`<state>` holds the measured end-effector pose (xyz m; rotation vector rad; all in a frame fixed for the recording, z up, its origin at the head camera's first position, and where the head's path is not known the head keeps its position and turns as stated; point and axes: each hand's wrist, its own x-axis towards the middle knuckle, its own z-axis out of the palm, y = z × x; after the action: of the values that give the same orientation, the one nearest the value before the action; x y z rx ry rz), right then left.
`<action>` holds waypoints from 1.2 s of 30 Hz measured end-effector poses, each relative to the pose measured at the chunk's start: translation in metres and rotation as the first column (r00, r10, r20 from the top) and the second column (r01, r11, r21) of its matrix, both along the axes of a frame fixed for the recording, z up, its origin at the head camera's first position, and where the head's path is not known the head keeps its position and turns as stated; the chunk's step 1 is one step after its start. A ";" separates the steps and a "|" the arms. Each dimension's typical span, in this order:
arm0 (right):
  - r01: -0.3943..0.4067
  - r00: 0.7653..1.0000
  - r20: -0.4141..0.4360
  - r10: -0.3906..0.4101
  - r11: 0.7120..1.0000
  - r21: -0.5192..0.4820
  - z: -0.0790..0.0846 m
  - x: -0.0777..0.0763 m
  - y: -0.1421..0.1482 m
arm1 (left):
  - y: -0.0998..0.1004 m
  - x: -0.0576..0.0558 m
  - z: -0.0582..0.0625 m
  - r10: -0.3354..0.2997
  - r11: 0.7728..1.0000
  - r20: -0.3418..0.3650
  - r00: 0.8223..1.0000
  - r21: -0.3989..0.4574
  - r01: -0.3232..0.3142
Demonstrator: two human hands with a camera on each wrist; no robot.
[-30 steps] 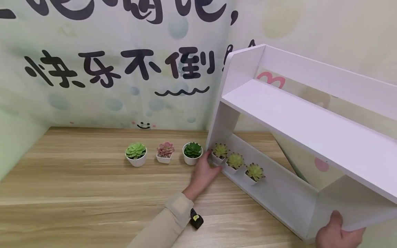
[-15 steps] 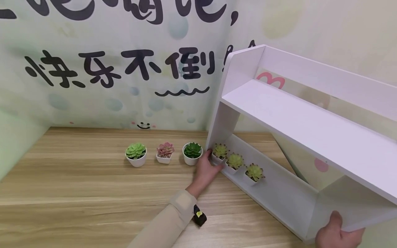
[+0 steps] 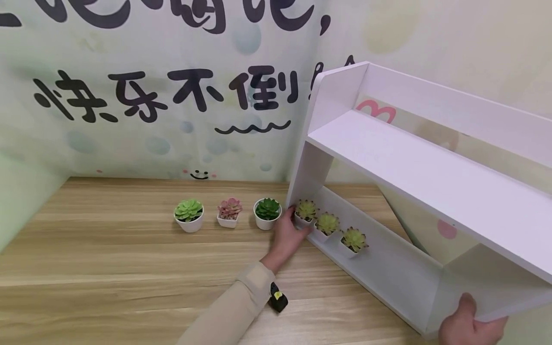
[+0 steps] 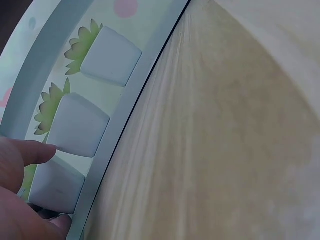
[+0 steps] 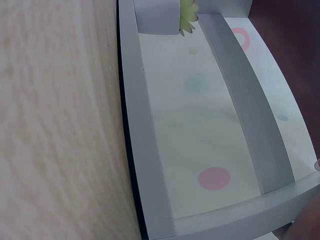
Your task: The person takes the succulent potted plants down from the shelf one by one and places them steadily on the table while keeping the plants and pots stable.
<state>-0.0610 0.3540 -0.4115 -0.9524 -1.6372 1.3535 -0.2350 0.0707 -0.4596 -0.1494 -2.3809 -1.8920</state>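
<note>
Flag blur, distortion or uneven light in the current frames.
Head: white shelf crisp, upper board bright, lower compartment shaded. Left wrist: tabletop soft, succulent pots sharper, picture dimmer than the head view. Right wrist: tabletop soft too, the shelf's back rail bowed, likely lens distortion.

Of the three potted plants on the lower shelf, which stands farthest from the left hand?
The rightmost plant in the head view. The left hand is at the leftmost plant, and the middle plant stands between.

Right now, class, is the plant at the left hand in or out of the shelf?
In: the head view shows the plant, its pot at the left hand, on the lower board of the shelf.
</note>
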 end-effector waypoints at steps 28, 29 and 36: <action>-0.025 0.998 -0.063 0.022 0.999 -0.045 0.003 0.001 -0.004 | 0.005 -0.004 0.001 0.072 0.993 -0.055 0.996 -0.084 -0.077; -0.025 0.997 -0.073 0.022 0.999 -0.041 0.003 0.001 -0.004 | 0.004 -0.003 0.001 0.071 0.994 -0.056 0.996 -0.083 -0.076; -0.025 0.994 -0.106 0.022 0.999 -0.027 0.001 -0.001 -0.003 | 0.000 0.001 0.003 0.053 0.994 -0.073 0.996 -0.086 -0.059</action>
<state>-0.0621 0.3505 -0.4110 -0.8657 -1.5574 1.4224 -0.2344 0.0707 -0.4566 -0.1515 -2.3967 -1.7284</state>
